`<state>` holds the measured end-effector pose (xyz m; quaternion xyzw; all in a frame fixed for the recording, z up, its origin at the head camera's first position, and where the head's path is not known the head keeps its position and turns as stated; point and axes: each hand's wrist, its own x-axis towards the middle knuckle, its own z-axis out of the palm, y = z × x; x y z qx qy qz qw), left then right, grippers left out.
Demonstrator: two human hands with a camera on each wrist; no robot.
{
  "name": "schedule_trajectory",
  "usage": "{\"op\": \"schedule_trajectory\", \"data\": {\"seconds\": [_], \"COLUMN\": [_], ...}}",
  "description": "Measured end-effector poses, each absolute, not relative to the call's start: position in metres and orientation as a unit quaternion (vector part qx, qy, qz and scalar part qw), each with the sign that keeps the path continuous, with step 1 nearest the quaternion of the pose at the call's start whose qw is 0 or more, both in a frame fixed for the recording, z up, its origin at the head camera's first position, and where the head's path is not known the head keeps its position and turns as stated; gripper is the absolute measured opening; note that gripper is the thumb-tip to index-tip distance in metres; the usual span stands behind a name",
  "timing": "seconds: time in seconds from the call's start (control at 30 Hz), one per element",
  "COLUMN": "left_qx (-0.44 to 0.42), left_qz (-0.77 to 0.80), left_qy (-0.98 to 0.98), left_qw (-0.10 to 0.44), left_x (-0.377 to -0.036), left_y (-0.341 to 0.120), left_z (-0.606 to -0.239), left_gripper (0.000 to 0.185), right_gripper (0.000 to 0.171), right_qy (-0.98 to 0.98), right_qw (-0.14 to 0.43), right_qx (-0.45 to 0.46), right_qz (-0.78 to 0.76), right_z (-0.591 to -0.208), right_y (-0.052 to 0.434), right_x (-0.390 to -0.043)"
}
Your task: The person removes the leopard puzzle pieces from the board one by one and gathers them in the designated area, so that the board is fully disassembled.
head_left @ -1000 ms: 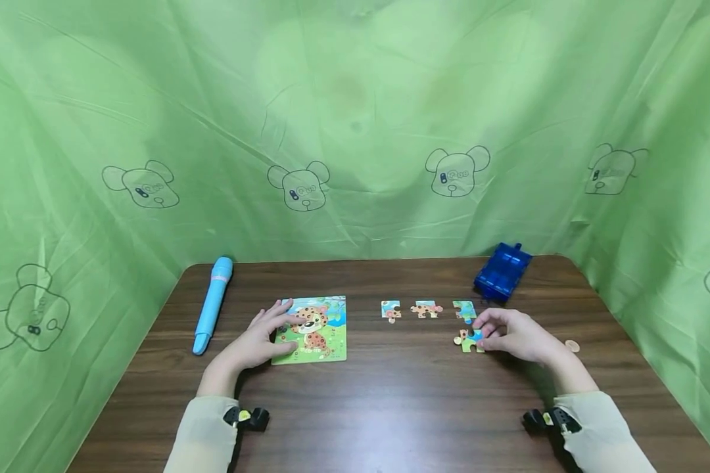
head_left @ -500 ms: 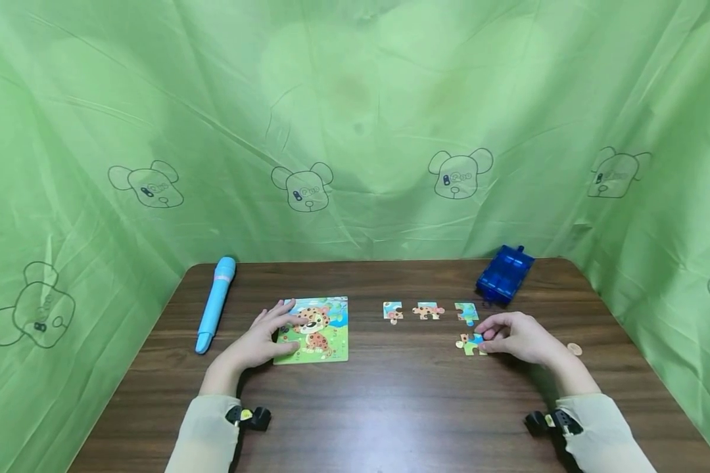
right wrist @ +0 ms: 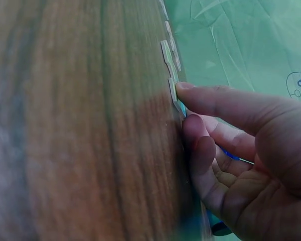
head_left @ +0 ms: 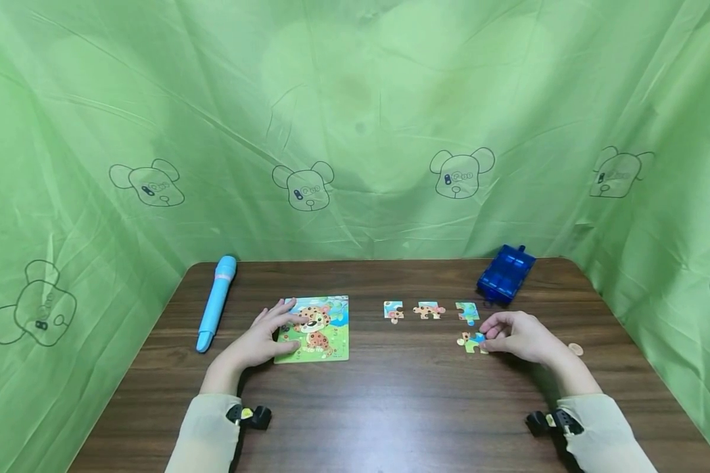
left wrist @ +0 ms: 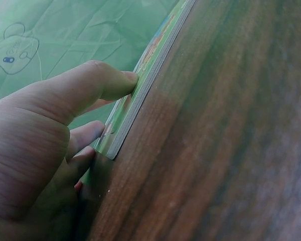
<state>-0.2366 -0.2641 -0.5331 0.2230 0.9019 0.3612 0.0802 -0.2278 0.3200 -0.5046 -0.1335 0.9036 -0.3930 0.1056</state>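
Note:
My left hand (head_left: 264, 338) rests with spread fingers on the left part of a square leopard picture puzzle (head_left: 334, 345). In the left wrist view its thumb (left wrist: 118, 83) lies over the near edge of the puzzle (left wrist: 121, 131). Toward the right, my right hand (head_left: 520, 338) pinches a green-and-blue jigsaw piece (head_left: 469, 342) at its right side, low at the table. The right wrist view shows the thumb (right wrist: 190, 90) against this piece (right wrist: 173, 93), with the other fingers curled beside it. Behind it lie three more pieces in a row: one left (head_left: 393, 311), one middle (head_left: 428, 310), one right (head_left: 467, 311).
A light blue toy microphone (head_left: 215, 302) lies at the table's left. At the back right stands a translucent blue plastic case (head_left: 505, 274). A small round wooden disc (head_left: 576, 349) lies beside the right wrist. Green cloth (head_left: 355, 131) hangs close around the wooden table (head_left: 355, 420).
The view has shifted slightly. Both hands keep nearly the same positions, the left on the puzzle and the right at the jigsaw piece.

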Motion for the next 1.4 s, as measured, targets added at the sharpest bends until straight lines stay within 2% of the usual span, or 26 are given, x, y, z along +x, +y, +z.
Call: {"op": "schedule_trajectory", "data": {"seconds": [0.47,0.8,1.1,1.4], "left_qx": [0.223,0.228,0.224,0.224], "left_qz": [0.363,0.364,0.364,0.368], "left_qy": [0.901,0.9,0.9,0.899], "left_qw": [0.078,0.072,0.08,0.076], "left_x": [-0.237,-0.237,-0.234,-0.236], "left_y": [-0.27,-0.267,-0.266,-0.265], "left_z": [-0.531,-0.533,-0.536,-0.535], "left_gripper": [0.048,0.047,0.049,0.053], "right_gripper": [0.027,0.022,0.027,0.04], "right_qy": [0.888,0.872,0.871,0.836], "right_qw": [0.112,0.119,0.082,0.1], "right_qx": [-0.131,-0.14,-0.187,-0.153], "right_qz": [-0.426,-0.454,-0.447,-0.518], "right_z": [-0.505,-0.479,-0.463,-0.466], "right_y": [0.317,0.294,0.213,0.103], "right_x": [-0.232,-0.225,-0.233,-0.248]}}
